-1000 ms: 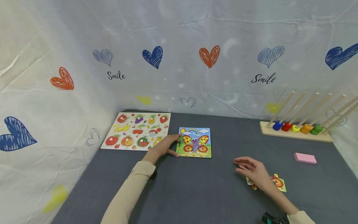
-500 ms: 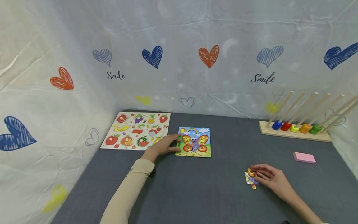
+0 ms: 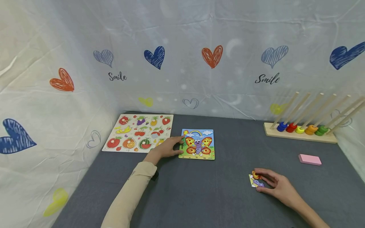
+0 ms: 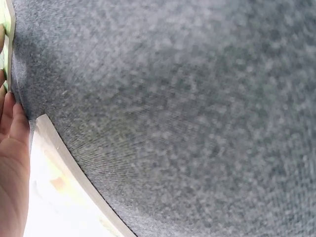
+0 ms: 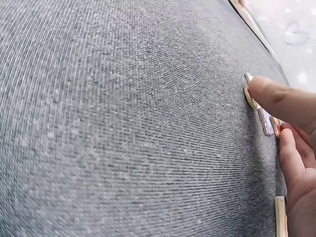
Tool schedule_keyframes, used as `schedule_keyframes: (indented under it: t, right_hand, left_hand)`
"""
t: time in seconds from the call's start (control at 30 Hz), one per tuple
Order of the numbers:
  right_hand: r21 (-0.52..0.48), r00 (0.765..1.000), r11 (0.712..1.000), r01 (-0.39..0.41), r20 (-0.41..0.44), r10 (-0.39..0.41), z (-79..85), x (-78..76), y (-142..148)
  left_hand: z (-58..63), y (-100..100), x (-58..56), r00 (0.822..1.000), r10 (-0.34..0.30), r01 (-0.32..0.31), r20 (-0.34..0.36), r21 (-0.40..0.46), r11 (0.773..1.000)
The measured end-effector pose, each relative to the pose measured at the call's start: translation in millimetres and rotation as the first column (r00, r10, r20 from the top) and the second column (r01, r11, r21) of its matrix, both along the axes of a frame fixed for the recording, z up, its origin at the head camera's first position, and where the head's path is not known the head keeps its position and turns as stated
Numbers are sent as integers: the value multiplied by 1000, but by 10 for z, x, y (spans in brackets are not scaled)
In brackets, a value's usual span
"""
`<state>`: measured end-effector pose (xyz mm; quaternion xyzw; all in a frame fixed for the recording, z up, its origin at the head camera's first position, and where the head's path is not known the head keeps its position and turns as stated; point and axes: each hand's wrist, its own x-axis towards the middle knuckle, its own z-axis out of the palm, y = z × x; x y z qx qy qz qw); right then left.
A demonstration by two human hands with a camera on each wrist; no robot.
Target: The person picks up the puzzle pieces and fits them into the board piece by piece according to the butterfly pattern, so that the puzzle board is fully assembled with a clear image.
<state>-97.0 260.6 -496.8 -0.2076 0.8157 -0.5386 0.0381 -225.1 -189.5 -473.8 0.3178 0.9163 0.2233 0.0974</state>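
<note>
A square butterfly puzzle board [image 3: 198,144] lies on the dark grey table. My left hand [image 3: 164,149] touches its left edge, fingertips above and thumb near the lower corner. In the left wrist view that hand [image 4: 12,163] is partly cropped, beside the edge of a fruit board [image 4: 59,148]. On the table's right side my right hand [image 3: 280,188] pinches a small puzzle piece [image 3: 258,183] with purple, orange and white parts, index fingertip on its upper part and thumb below. The right wrist view shows the piece [image 5: 265,121] at the thumb and fingertips. Another piece's wooden edge [image 5: 280,217] shows under the hand.
The fruit board [image 3: 139,134] lies at the back left, against a sheet [image 3: 182,72] printed with hearts. A wooden peg stand [image 3: 299,135] with coloured rings is at the back right. A pink block [image 3: 310,159] lies in front of it.
My right hand lowered and shifted right, then its fingers closed round the small puzzle piece. The second piece, visible earlier, is now covered in the head view. The left hand stays at the board.
</note>
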Motion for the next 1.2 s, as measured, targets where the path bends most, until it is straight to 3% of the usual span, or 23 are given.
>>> schedule_keyframes:
  t: [0.27,0.5,0.83,1.2]
  right_hand:
    - [158,998,986,-53,-5,55,77,-14,1]
    - [156,996,984,-92,31,88,121,-55,63]
    - [203,994,974,-105,2,107,123,-101,117]
    - [144,993,983,-114,51,108,106,-142,147]
  left_hand:
    - [-25,-5,7,1000,23,-23,15,0,1000]
    - [-14,-3,16,999,30,-30,31,0,1000]
    - [24,11,21,993,80,-77,90,-44,996]
    - [30,7,25,995,67,-66,79,-27,997]
